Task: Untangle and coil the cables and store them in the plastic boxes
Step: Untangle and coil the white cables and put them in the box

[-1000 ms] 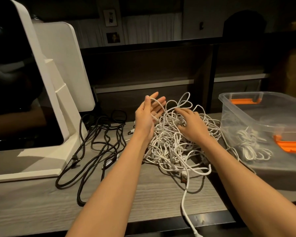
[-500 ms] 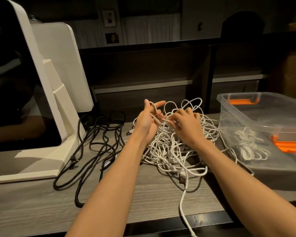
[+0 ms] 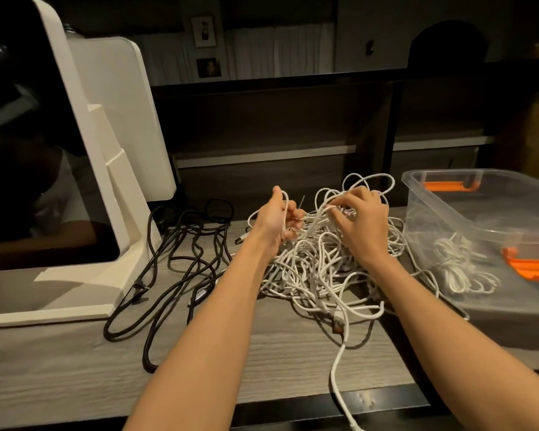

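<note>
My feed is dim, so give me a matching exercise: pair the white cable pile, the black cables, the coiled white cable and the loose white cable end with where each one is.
Things:
1. white cable pile
2. black cables
3. coiled white cable
4. loose white cable end

Places:
A. inside the clear plastic box
B. hanging over the front edge of the table
C. under both hands, mid-table
D. beside the white machine

Pairs: 1-C, 2-D, 3-A, 4-B

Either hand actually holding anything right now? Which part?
Left hand grips a strand of the white cable tangle near its top. Right hand pinches another strand there. Cable ends not held.
</note>
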{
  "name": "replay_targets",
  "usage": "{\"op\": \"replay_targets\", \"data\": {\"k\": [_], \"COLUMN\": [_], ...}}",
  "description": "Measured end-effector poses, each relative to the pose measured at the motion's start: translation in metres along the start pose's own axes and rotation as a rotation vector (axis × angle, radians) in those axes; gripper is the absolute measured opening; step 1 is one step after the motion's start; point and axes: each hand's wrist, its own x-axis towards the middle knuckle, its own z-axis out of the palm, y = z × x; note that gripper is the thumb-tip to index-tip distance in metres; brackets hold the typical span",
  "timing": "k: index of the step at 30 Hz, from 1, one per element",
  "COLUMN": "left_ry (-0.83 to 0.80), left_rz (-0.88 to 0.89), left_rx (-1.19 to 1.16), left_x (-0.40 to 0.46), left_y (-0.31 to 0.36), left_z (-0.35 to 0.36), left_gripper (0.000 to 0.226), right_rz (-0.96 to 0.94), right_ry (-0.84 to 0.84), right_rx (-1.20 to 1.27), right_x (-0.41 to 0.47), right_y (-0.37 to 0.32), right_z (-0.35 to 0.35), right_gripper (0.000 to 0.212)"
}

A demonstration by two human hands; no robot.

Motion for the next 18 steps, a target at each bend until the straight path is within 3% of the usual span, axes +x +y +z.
{"op": "replay_targets", "data": {"k": [5,8,12,15,18], "left_ry": [-0.036,-0.042,0.123,0.217,0.216], "left_rz": [0.136,0.161,0.248,0.321,0.349], "left_rx": [0.394,0.481,0.639,0.818,0.841], "left_x": [-0.003,-0.001,0.005,0.008,0.012], "left_y": [-0.002,-0.004,-0.008,-0.012,-0.014], "left_z": [0.009,0.009,0.004,0.0,0.0], "left_gripper": [0.056,0.06,0.063,0.062,0.061], "right_rz": [-0.154,-0.178,-0.066,-0.057,-0.12], "right_ry": [0.052,0.028,-0.109,-0.197,-0.159], "right_rx": [-0.038,-0.156,-0.258,-0.166,0.013], "right_x": [0.0,0.001,0.005,0.008,0.006], "right_y": [-0.006,-0.006,-0.003,-0.001,-0.002], "right_z": [-0.002,0.0,0.0,-0.002,-0.005], "right_gripper": [0.02,0.031,0.032,0.022,0.02]}}
